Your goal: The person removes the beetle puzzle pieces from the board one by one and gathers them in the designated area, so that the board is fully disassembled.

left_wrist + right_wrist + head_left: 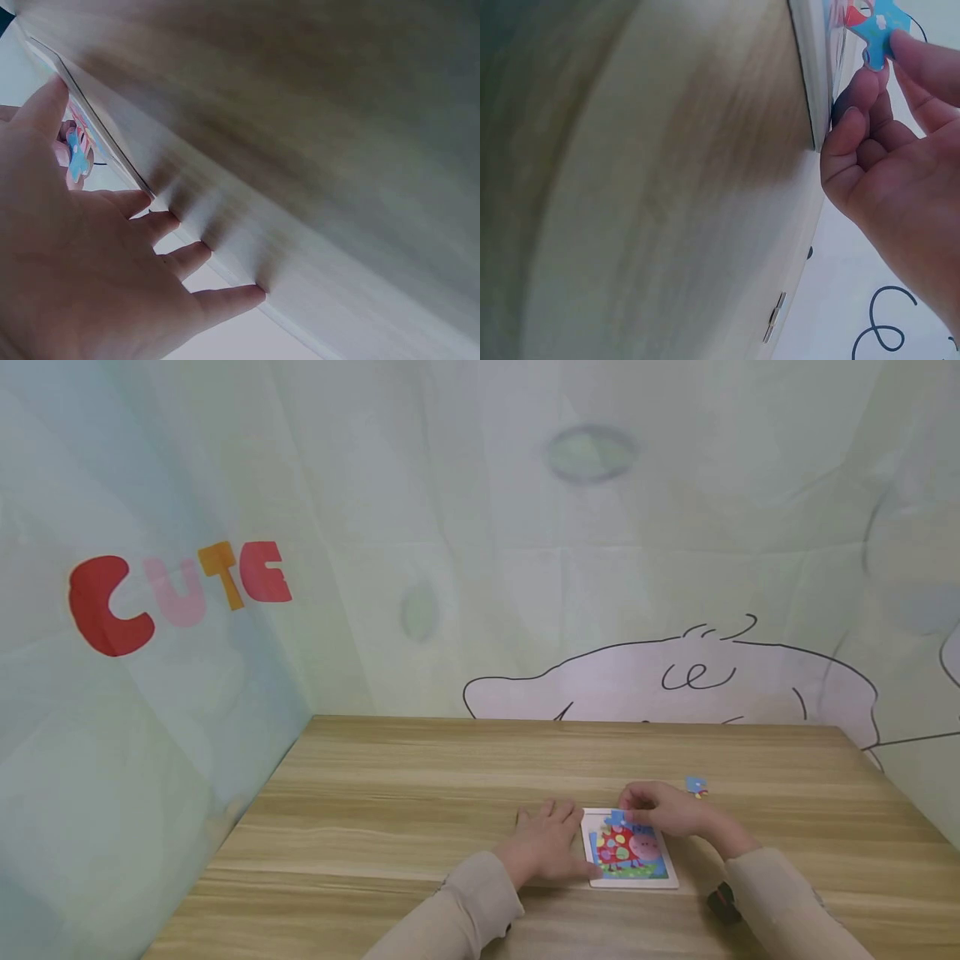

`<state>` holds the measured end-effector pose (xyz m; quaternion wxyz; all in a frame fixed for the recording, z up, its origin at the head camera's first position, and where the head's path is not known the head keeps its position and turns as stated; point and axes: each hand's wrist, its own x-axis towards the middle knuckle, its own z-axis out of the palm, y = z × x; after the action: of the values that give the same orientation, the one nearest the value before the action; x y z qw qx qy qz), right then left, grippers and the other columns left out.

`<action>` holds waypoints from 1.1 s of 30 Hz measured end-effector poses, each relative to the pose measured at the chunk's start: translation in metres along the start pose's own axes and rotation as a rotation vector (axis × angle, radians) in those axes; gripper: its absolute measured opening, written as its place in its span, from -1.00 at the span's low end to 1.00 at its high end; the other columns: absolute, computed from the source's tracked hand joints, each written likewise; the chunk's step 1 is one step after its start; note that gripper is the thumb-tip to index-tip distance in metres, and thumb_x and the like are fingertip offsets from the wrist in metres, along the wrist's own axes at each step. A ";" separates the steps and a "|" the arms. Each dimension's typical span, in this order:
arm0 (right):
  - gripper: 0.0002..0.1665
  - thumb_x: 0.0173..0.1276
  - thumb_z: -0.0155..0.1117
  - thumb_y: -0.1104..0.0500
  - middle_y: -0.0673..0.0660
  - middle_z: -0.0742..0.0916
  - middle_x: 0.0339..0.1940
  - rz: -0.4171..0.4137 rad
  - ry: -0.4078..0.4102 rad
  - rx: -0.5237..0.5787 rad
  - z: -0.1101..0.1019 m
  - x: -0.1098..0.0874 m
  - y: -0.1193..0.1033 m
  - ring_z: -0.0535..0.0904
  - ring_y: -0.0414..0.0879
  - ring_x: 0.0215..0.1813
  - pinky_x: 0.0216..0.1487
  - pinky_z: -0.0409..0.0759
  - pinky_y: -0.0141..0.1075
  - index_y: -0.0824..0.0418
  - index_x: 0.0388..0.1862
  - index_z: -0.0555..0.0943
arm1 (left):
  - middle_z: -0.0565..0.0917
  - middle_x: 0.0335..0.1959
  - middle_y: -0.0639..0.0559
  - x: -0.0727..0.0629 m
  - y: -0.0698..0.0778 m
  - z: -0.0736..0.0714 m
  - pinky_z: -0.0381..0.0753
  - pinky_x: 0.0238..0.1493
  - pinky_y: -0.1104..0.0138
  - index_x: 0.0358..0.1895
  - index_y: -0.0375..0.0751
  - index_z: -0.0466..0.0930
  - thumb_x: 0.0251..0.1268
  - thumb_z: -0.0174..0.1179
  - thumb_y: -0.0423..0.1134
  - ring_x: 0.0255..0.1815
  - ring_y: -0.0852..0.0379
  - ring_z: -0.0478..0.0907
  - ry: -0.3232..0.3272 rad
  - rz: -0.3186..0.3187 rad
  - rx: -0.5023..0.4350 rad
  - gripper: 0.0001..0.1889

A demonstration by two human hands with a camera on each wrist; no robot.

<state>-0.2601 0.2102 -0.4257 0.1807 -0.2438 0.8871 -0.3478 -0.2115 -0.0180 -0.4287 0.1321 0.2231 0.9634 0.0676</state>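
Observation:
A jigsaw puzzle with a pink-faced, red spotted picture sits in a white tray on the table. Thumb and fingers of my right hand pinch a blue puzzle piece over the tray's far side. That piece stands tilted up off the picture in the right wrist view. My left hand lies spread at the tray's left, its thumb on the near left edge. Its other fingertips touch the table and the tray's side in the left wrist view.
Another loose blue puzzle piece lies on the table beyond my right hand. A small black object shows beside the right sleeve. The wooden table ends at a printed cloth backdrop behind and at the left.

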 end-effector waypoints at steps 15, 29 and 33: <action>-0.88 0.39 0.20 0.14 0.00 0.62 -0.31 0.003 0.000 0.004 0.001 0.002 0.004 0.46 -0.08 -0.19 -0.15 0.41 -0.20 0.19 -0.23 0.53 | 0.15 0.52 0.10 0.000 -0.001 0.001 0.10 0.35 -0.25 0.49 -0.02 0.16 0.10 0.06 0.47 0.53 -0.10 0.03 0.006 -0.003 -0.002 -0.04; -0.87 0.39 0.20 0.15 0.01 0.63 -0.27 0.015 0.046 -0.004 -0.003 -0.001 0.004 0.48 -0.08 -0.17 -0.13 0.45 -0.19 0.19 -0.19 0.56 | 0.13 0.53 0.10 0.000 -0.002 0.001 0.09 0.35 -0.26 0.50 -0.02 0.15 0.10 0.05 0.48 0.54 -0.11 0.02 0.005 0.006 -0.007 -0.04; -0.88 0.40 0.19 0.15 0.00 0.64 -0.26 -0.007 0.072 -0.022 -0.008 -0.002 0.006 0.48 -0.09 -0.16 -0.11 0.47 -0.20 0.17 -0.19 0.57 | 0.13 0.53 0.10 -0.001 -0.001 0.001 0.09 0.36 -0.26 0.50 -0.02 0.15 0.11 0.05 0.47 0.53 -0.11 0.02 0.010 0.007 -0.001 -0.04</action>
<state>-0.2640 0.2196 -0.4239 0.1449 -0.2363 0.8959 -0.3472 -0.2112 -0.0192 -0.4295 0.1273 0.2262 0.9632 0.0695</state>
